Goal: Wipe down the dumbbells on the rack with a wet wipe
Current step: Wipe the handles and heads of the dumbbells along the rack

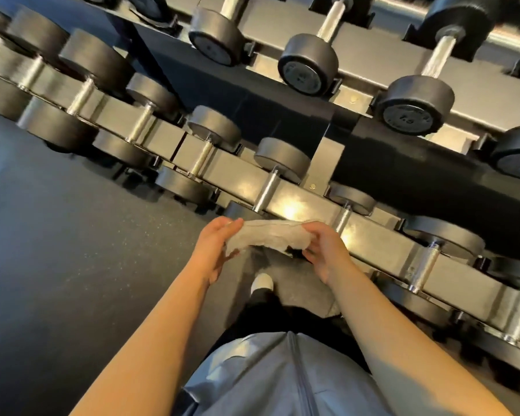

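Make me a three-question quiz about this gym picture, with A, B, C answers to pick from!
1. Where is the wet wipe?
A. stretched between both hands
B. lying on the floor
C. draped over a dumbbell

2. What colour is the shoe?
A. red
B. white
C. green

3. Is the wipe touching the rack?
A. yes, pressed on it
B. no, held in front of it
C. yes, tucked under it

Answers: 1 A, the left hand and right hand each grip an end. 2 B, the toe shows white. 3 B, it hangs between the hands only.
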